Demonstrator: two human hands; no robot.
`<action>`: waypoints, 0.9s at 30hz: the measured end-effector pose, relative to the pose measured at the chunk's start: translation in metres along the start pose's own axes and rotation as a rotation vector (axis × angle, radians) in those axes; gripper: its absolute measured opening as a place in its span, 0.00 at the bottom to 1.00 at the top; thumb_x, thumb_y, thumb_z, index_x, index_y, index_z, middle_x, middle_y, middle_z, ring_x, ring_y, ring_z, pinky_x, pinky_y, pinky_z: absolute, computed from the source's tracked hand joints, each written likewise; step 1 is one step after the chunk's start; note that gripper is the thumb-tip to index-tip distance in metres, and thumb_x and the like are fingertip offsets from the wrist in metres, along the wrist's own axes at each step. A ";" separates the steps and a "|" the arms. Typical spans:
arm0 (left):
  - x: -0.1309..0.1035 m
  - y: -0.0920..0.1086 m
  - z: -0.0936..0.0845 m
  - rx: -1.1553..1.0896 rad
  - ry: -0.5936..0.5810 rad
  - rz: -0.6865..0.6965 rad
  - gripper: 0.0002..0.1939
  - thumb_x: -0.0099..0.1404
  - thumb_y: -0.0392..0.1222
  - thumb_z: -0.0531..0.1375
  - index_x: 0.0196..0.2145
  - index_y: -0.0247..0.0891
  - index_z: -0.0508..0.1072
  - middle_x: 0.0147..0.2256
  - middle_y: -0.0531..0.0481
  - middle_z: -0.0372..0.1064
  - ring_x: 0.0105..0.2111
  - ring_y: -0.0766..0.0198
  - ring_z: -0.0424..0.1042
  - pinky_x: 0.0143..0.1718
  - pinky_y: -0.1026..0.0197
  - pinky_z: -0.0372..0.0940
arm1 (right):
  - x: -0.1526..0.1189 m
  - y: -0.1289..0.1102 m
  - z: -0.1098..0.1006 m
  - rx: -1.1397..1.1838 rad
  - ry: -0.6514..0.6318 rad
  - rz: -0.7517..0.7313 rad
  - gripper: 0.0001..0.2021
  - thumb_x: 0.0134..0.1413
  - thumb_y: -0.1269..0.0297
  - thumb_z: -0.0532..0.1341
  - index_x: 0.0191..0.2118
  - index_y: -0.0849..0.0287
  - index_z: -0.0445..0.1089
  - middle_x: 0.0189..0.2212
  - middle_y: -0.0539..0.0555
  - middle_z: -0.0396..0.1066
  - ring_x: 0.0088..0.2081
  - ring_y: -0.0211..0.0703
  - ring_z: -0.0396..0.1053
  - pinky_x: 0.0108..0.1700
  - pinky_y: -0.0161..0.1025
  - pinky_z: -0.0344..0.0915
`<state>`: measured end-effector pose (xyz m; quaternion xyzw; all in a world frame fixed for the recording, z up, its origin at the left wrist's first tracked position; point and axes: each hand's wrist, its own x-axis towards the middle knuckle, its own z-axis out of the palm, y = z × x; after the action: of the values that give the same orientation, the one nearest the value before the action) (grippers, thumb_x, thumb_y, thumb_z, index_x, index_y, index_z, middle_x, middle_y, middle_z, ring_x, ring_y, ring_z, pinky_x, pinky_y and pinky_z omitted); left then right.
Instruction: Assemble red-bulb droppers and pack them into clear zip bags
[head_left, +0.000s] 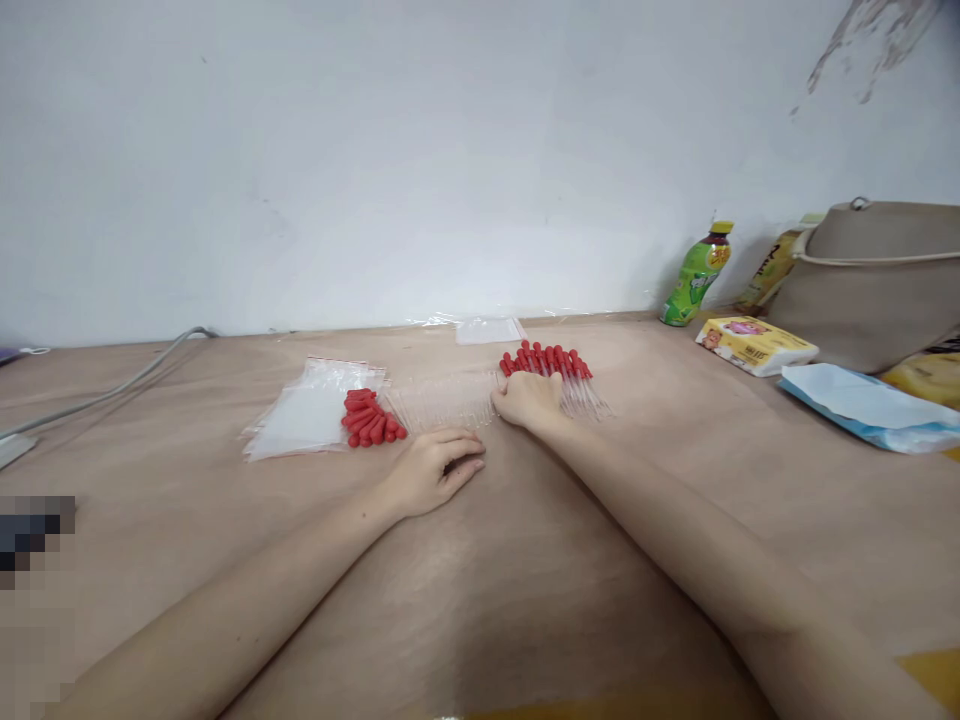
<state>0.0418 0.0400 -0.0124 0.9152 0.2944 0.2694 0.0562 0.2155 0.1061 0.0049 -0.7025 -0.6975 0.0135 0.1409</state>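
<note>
Wall (pixel 390 160) is running across beyond both hands; brown-covered table (pixel 225 580) is spreading under and around them. Beige bag (pixel 877 285) is sitting far right of the right hand, toward the wall. Blue-and-white packet (pixel 870 405) is lying right of that hand too, nearer than the bag. Stack of clear plastic bags (pixel 296 410) is lying left of the left hand, slightly beyond it. Green bottle (pixel 697 275) is standing tilted, right of and beyond the right hand; yellow tissue pack (pixel 754 343) is lying just in front of it.

Left hand (pixel 442 468) is resting low near the table, half curled, with a gap showing between thumb and fingers; nothing visible in it. Right hand (pixel 529 398) is closing loosely, palm down, over the row's end. Fingertips are partly hidden, so can't tell whether it's pinching a tube.

Red-topped tubes (pixel 551 360) are fanning out beyond and right of the right hand, tips toward the wearer. Bare clear tubes (pixel 442 395) are lying side by side beyond the left hand, reaching the right. Loose red bulbs (pixel 371 420) are clustering just left of the left hand, partly overlapping the plastic bags.
</note>
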 end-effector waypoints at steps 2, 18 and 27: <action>0.003 -0.001 -0.007 0.130 0.025 -0.025 0.10 0.63 0.41 0.53 0.37 0.38 0.72 0.36 0.46 0.71 0.39 0.59 0.68 0.42 0.56 0.62 | 0.000 -0.001 0.000 -0.007 -0.015 0.007 0.15 0.50 0.61 0.51 0.32 0.62 0.72 0.31 0.62 0.73 0.36 0.50 0.69 0.41 0.47 0.49; 0.001 -0.042 -0.088 0.295 -0.340 -0.385 0.08 0.56 0.42 0.55 0.27 0.41 0.74 0.27 0.52 0.71 0.26 0.63 0.68 0.25 0.66 0.59 | -0.011 0.007 0.000 0.155 0.213 -0.002 0.13 0.55 0.62 0.47 0.34 0.62 0.65 0.34 0.61 0.71 0.39 0.52 0.66 0.41 0.46 0.49; 0.008 -0.021 -0.084 0.331 -0.032 -0.277 0.10 0.59 0.39 0.51 0.36 0.37 0.70 0.33 0.47 0.70 0.30 0.62 0.69 0.30 0.62 0.63 | -0.044 0.036 0.016 0.416 0.377 -0.390 0.14 0.57 0.66 0.46 0.46 0.64 0.60 0.37 0.60 0.71 0.40 0.47 0.66 0.42 0.42 0.55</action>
<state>-0.0076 0.0573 0.0572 0.8670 0.4565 0.1924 -0.0537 0.2461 0.0657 -0.0261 -0.5021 -0.7628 -0.0016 0.4074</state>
